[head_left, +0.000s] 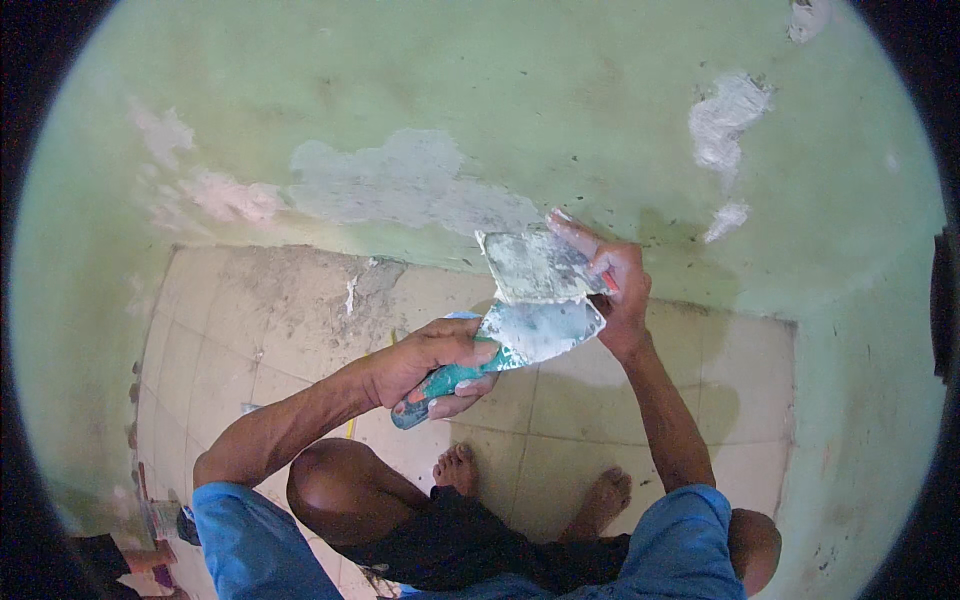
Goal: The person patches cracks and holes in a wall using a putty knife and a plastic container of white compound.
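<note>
My left hand grips a putty knife by its teal handle, its wide blade smeared with white filler. A second, squarer putty knife is in my right hand, with a bit of red showing at its handle and my index finger stretched upward behind it. The two blades meet, the upper one's lower edge on the lower blade. Something light blue peeks out behind my left hand; I cannot make out what it is.
A green wall with white and pinkish patches faces me. My bare feet and knees are over a tiled floor, dusty along the wall. Side walls rise left and right. Small dark and reddish items lie at the lower left.
</note>
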A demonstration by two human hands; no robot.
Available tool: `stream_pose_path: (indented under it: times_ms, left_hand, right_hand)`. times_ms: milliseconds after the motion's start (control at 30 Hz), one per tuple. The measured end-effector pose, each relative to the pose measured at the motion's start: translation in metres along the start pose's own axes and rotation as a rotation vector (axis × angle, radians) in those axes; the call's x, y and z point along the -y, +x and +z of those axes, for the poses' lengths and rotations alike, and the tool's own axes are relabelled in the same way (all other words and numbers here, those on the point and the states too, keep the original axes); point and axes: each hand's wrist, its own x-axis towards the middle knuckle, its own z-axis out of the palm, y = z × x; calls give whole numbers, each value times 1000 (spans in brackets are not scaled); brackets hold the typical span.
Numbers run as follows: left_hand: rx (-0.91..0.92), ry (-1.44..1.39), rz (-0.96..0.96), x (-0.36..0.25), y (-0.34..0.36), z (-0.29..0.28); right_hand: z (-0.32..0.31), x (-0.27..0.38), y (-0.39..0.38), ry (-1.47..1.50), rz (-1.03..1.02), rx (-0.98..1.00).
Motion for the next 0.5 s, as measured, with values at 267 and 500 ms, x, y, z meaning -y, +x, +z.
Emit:
stream_pose_path:
  times_ms: [267, 500]
  left_hand:
    - [-71, 170, 38, -4, -1, -5]
    - [-163, 252, 121, -7, -15, -5]
  right_hand:
    - [-20, -6, -3, -16, 40, 141]
    - [-35, -9, -2, 24, 84, 155]
